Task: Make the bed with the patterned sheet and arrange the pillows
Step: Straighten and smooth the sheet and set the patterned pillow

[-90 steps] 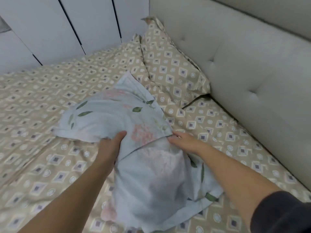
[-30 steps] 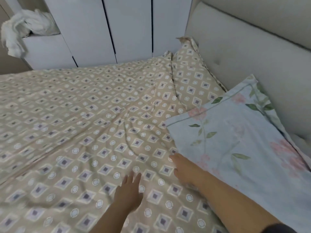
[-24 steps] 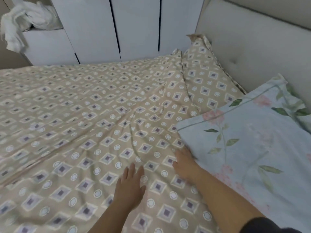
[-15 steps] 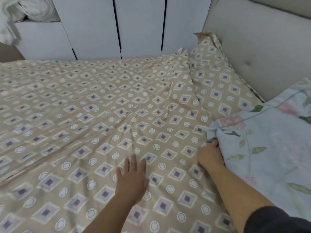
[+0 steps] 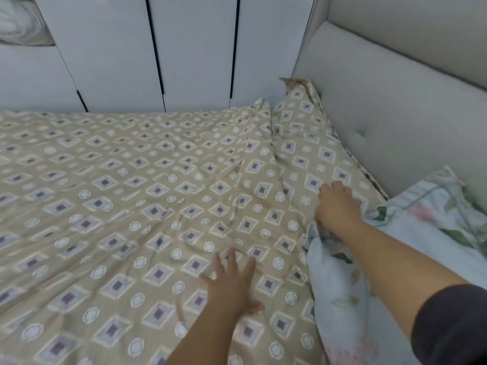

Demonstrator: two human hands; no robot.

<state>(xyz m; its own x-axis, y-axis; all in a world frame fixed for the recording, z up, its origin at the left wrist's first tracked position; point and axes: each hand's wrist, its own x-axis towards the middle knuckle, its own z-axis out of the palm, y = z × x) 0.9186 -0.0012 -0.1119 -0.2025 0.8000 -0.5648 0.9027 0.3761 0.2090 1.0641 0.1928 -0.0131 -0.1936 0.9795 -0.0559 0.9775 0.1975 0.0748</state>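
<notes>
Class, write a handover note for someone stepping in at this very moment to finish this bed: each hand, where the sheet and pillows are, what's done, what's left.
Left hand: open, flat on the patterned sheet.
Right hand: fingers curled at a bunched corner of the floral pillow, beside the patterned pillow; grip unclear.
Done: sheet spread over the bed, some wrinkles; patterned pillow leans on the headboard.
Left: straighten the floral pillow beside it, smooth the wrinkles.
</notes>
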